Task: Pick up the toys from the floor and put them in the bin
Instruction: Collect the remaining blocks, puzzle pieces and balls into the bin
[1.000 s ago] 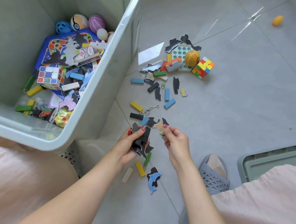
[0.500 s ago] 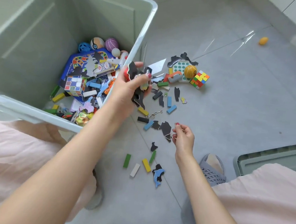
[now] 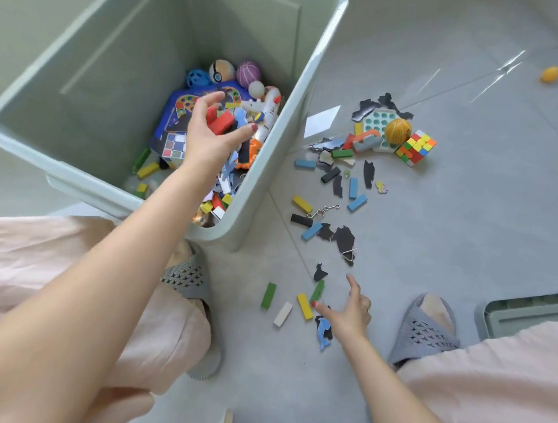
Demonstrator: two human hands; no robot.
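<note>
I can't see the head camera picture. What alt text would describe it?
A person's left hand is over an open pale green bin of toys, with red and black pieces at its open fingers. The right hand, fingers spread, reaches toward coloured blocks on the grey floor, where a puzzle cube also lies.

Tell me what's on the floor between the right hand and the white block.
In the head view, a yellow block lies between the right hand and the white block.
</note>
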